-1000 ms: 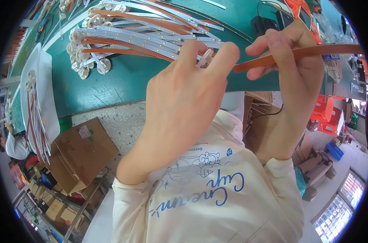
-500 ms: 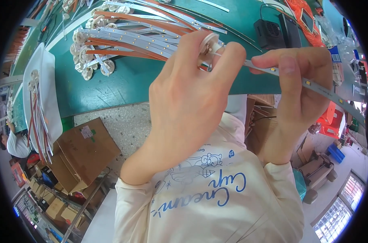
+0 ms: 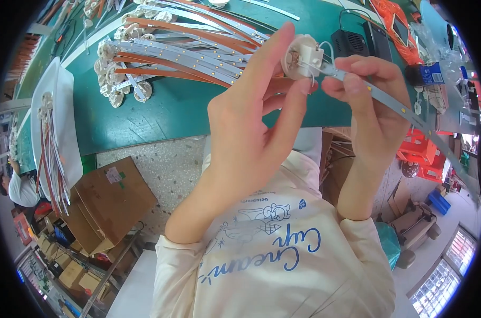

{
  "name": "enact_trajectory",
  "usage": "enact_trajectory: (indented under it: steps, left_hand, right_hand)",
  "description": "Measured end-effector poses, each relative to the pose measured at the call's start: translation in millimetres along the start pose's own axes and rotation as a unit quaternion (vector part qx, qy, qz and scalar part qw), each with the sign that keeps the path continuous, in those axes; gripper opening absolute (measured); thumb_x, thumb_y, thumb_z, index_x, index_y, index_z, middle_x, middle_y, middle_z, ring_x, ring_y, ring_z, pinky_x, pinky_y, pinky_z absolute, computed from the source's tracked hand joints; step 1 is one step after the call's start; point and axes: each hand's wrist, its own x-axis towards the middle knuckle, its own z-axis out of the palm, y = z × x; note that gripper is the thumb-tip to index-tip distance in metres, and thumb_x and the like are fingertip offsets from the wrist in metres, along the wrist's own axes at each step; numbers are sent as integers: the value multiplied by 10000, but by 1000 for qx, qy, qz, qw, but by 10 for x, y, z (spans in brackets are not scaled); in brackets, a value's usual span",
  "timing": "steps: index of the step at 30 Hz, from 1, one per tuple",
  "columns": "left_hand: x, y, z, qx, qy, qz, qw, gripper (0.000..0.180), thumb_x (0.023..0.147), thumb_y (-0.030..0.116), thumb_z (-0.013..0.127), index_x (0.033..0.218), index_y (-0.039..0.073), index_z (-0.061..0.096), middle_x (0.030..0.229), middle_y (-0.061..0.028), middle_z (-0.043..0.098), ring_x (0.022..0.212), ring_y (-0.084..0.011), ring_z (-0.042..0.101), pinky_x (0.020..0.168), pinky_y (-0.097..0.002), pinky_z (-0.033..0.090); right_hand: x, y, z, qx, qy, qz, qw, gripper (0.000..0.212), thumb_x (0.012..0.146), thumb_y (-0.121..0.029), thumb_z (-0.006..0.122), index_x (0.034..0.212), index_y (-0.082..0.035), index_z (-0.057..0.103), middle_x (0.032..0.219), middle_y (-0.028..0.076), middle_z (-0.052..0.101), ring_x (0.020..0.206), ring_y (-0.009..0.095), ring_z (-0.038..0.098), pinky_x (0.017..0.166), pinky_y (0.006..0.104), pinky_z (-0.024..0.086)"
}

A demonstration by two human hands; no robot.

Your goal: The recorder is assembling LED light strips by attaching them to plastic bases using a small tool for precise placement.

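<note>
The white round cap (image 3: 303,55) is held up over the green table (image 3: 145,119), its side with a small block and thin wires (image 3: 329,47) facing the right hand. The left hand (image 3: 259,111) grips the cap from its left and below, thumb against the lower edge. Just right of the cap, the right hand (image 3: 367,90) pinches the near end of an LED strip (image 3: 391,100), which runs off down and right from the cap.

A second ago the strip showed its brown back and the cap was mostly tucked inside the left fingers; now the strip's lit-dot face is up and the cap stands uncovered, so the wires between the two seem open to both sets of fingertips.

Left of the cap lies a pile of strips with white caps (image 3: 187,58); right of it, slightly higher, a black box (image 3: 348,41).

The fingertips behind the cap are out of sight. The right fingers cover the strip's end, so I cannot tell how the wires join it. The strip's far end blurs toward the rim, and the top edge cuts the pile.
</note>
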Motion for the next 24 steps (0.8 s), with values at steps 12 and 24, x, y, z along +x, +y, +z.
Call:
enact_trajectory:
  steps: [12,24]
  left_hand:
    - [-3,-69,56,-9,51,23,998,289,785,-47,562,1074,-53,537,872,-129,641,789,-146,633,698,-248,517]
    - [-10,8,10,160,28,112,980,281,763,-59,582,1043,-61,556,860,-114,630,739,-147,624,655,-238,508]
  right_hand:
    - [21,-60,-62,-59,3,-76,995,144,807,31,542,924,71,467,839,170,585,696,195,630,667,265,537]
    - [-28,-63,-165,-127,-18,-86,988,155,760,53,597,862,63,481,776,140,580,681,154,599,636,295,551]
